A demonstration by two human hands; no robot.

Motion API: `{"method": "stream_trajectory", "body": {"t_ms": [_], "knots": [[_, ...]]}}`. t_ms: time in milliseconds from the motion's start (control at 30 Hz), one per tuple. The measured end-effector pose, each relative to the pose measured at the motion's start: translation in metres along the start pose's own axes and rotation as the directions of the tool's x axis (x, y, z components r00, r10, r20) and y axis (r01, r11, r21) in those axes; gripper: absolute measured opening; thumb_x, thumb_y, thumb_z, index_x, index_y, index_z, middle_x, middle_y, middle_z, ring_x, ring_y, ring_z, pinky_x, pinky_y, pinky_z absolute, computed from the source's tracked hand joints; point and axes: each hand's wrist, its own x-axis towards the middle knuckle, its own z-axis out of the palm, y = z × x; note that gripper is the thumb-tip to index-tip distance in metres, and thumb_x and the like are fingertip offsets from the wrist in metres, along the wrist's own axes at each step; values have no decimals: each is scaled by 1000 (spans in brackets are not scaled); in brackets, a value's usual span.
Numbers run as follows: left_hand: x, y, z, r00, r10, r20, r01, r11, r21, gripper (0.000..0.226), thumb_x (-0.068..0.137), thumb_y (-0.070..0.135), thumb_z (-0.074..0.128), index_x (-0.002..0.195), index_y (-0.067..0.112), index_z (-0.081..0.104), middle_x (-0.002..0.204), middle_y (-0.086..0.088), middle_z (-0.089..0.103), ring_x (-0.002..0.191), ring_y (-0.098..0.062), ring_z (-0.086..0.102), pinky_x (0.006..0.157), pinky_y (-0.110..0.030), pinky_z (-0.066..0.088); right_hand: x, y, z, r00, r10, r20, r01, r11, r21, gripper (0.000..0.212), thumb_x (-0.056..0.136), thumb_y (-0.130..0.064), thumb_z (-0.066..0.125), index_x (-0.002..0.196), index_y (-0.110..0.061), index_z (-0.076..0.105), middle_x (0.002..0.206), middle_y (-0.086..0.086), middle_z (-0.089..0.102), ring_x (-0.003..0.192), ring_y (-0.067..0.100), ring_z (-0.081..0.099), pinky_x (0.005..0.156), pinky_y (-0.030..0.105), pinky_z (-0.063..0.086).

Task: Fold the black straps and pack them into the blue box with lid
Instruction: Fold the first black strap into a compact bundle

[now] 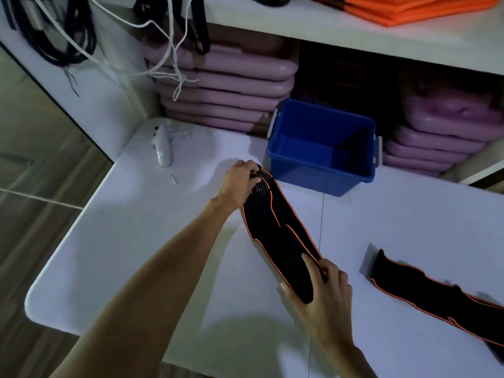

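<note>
Holding the black strap [281,233] at both ends on the table [136,241]: left hand [240,184] pinches the far tip beside the blue box [321,148], right hand [324,293] clamps the near end. It runs lengthwise away from me, so I'd guess near end folds toward the box.

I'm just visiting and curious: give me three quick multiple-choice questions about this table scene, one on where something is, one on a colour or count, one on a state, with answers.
1. Where does the blue box stand?
A. on the table's far side
B. on the floor
C. on the top shelf

2. What colour is the trim on the black straps?
A. green
B. orange
C. white

3. What is in the box?
A. folded straps
B. a lid
C. nothing visible

Answers:
1 A: it sits on the white table, beyond the left hand.
2 B: orange lines edge the held strap and the second strap.
3 C: only its bare blue floor shows.
</note>
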Motion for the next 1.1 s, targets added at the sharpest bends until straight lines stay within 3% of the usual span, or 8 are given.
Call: {"method": "stream_trajectory", "body": {"t_ms": [200,333,433,600,867,967,1100], "knots": [[24,3,20,997,-74,11,75,997,-12,14,82,8,64,96,7,63,93,-13,67,86,-30,63,78,-35,51,-31,48,-1,996,76,-41,-79,994,-70,69,72,-64,62,125,-21,67,122,12,61,95,34,56,71,42,48],[31,1,28,995,-68,-71,80,980,185,35,83,10,67,116,8,58,119,-19,51,109,-36,49,89,-43,48,-34,56,1,998,67,9,-66,994,-90,68,76,-64,59,129,-22,64,124,11,60,100,31,55,70,41,49],[35,4,33,987,-116,-110,138,964,227,42,88,20,62,127,9,52,129,-21,44,117,-40,43,93,-50,45,-26,51,4,998,60,20,-59,996,-66,65,78,-61,63,130,-22,61,126,11,58,102,31,53,72,42,49],[50,4,30,959,-265,-96,275,955,114,30,93,21,52,119,9,61,115,-24,64,104,-43,59,86,-45,49,-10,37,7,999,52,-8,-52,997,-49,62,79,-61,65,128,-23,62,128,8,57,103,29,52,76,41,48],[62,-8,24,952,-228,-203,248,965,79,26,81,-4,48,93,4,70,98,-22,69,88,-40,65,77,-43,56,-8,47,15,996,27,84,-14,990,-143,63,81,-60,60,133,-25,56,131,7,55,106,28,55,74,40,52],[60,-11,25,944,-230,-237,259,961,97,27,80,-6,48,94,2,69,101,-22,67,89,-40,64,76,-42,54,-6,50,14,997,26,79,-16,992,-123,63,82,-58,63,135,-24,55,131,6,53,102,27,53,71,38,53],[51,-6,32,945,-261,-196,274,961,37,22,85,3,54,104,5,65,111,-22,60,95,-41,61,80,-43,52,-7,53,13,997,12,75,-5,996,-93,64,83,-56,63,137,-23,53,134,8,52,105,27,51,78,38,53]]}}
